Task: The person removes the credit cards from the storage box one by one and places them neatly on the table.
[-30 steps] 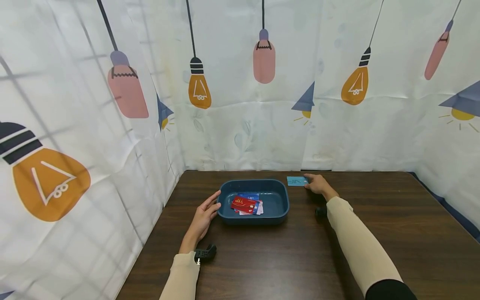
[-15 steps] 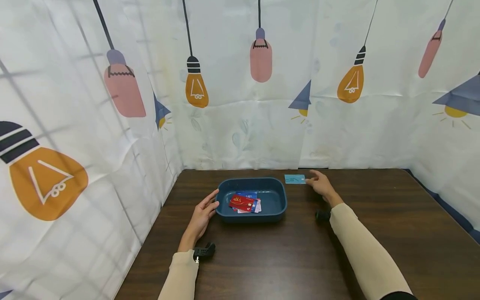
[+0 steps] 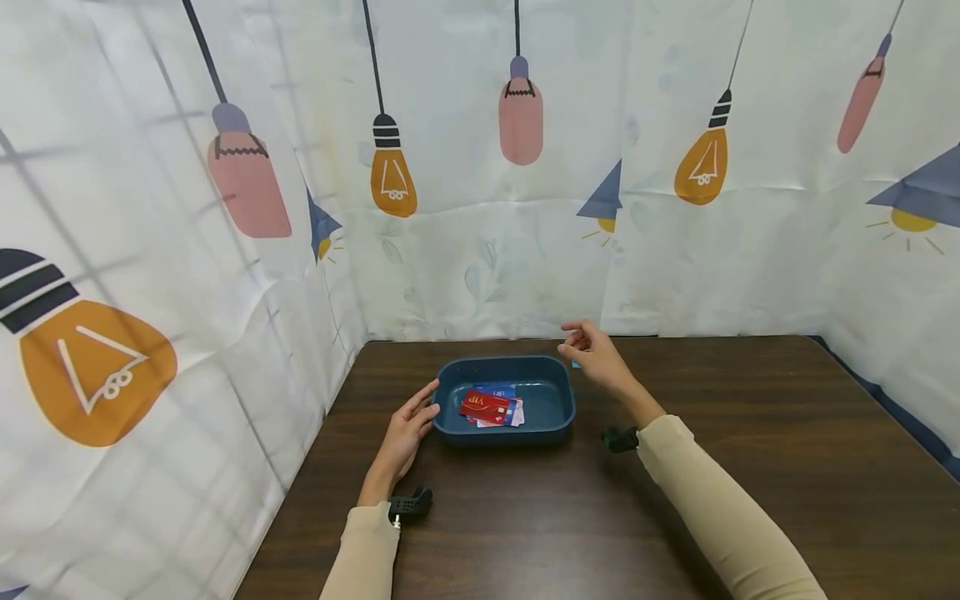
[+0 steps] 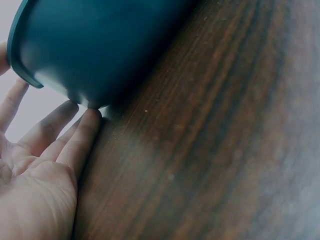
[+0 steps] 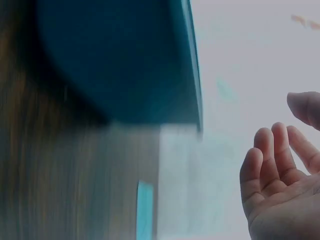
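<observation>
A dark blue tray [image 3: 557, 417] sits on the brown table and holds several cards, a red VIP card [image 3: 486, 406] uppermost. My left hand [image 3: 423, 404] lies flat on the table, its straight fingers [image 4: 75, 135] touching the tray's [image 4: 100, 45] left wall. My right hand [image 3: 581, 340] hovers empty above the tray's far right corner, fingers [image 5: 272, 160] loosely bent. A light-blue card [image 5: 145, 210] lies flat on the table beside the tray [image 5: 120, 65]. In the head view only a sliver of that card [image 3: 574, 364] shows behind the hand.
White curtains [image 3: 480, 208] printed with lamps close in the table [image 3: 750, 417] at the back and on both sides. Black camera mounts [image 3: 411, 505] sit at both wrists. Bare wood stretches to the right of the tray.
My right hand has lifted off the light-blue card and moved left and up, over the tray's far right corner. The card stays on the table. The left hand has not moved.
</observation>
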Motion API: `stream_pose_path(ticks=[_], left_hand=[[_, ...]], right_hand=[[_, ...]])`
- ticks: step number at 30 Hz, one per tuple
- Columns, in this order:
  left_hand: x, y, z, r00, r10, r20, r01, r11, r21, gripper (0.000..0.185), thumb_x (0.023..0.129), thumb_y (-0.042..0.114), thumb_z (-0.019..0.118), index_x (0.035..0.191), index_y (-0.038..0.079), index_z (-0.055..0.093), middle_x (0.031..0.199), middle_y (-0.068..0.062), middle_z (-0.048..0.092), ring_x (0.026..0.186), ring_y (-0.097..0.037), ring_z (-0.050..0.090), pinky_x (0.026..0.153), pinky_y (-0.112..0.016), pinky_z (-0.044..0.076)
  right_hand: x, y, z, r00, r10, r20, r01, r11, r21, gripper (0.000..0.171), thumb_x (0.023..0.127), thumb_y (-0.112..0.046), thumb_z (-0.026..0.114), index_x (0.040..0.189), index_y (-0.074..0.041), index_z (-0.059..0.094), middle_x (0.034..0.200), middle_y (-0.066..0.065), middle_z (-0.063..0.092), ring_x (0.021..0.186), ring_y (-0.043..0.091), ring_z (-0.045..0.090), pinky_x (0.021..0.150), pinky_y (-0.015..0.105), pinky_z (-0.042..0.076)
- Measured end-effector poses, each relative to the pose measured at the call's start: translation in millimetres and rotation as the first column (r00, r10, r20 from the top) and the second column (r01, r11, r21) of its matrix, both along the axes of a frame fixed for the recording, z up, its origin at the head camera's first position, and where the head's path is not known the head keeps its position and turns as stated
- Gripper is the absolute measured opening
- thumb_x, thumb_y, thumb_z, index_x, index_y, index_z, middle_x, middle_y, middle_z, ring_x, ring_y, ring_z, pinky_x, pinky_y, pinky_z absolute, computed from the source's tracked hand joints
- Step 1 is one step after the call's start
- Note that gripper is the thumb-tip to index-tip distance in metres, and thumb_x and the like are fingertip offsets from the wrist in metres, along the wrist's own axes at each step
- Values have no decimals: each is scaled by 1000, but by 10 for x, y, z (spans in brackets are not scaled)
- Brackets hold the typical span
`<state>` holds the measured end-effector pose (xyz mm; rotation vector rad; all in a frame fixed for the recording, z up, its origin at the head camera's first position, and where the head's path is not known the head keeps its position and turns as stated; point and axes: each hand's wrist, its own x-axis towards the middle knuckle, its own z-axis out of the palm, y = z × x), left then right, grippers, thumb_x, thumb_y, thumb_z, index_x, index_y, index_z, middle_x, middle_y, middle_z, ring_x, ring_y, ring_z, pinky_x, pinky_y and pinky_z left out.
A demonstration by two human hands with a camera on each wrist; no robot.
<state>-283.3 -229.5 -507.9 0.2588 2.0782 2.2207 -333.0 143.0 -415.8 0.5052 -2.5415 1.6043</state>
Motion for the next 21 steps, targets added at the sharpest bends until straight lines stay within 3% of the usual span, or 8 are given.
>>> stream_pose_path(ticks=[3, 8, 12, 21], left_hand=[[6, 1, 5, 1000, 3, -1, -3, 1000, -7, 52, 106, 23, 57, 156, 20, 45, 164, -8, 37, 149, -26, 38, 110, -29, 46], [-11, 3, -1, 1000, 5, 3, -5, 1000, -5, 50, 107, 22, 55, 156, 19, 45, 164, -9, 38, 149, -28, 39, 117, -43, 41], [-21, 2, -1, 1000, 14, 9, -14, 1000, -7, 49, 107, 20, 54, 155, 20, 46, 164, -7, 38, 149, -27, 39, 117, -44, 40], [-24, 1, -18, 1000, 15, 10, -15, 1000, 2, 49, 107, 20, 55, 155, 19, 47, 164, -8, 38, 149, -28, 39, 119, -48, 37]], right_hand=[[69, -224, 17, 998, 52, -25, -52, 999, 2, 42, 102, -11, 62, 141, 3, 52, 116, 25, 60, 98, 34, 60, 80, 34, 50], [12, -436, -168, 993, 94, -69, -96, 995, -39, 35, 99, -16, 68, 132, -5, 61, 108, 17, 63, 90, 27, 58, 76, 26, 49], [13, -565, -231, 990, 122, -67, -125, 992, -32, 30, 98, -17, 70, 127, -10, 63, 103, 12, 63, 85, 23, 58, 74, 27, 50], [12, -785, -367, 990, 141, -5, -140, 989, 41, 36, 97, -16, 71, 130, -3, 62, 103, 9, 64, 85, 21, 57, 75, 30, 49]])
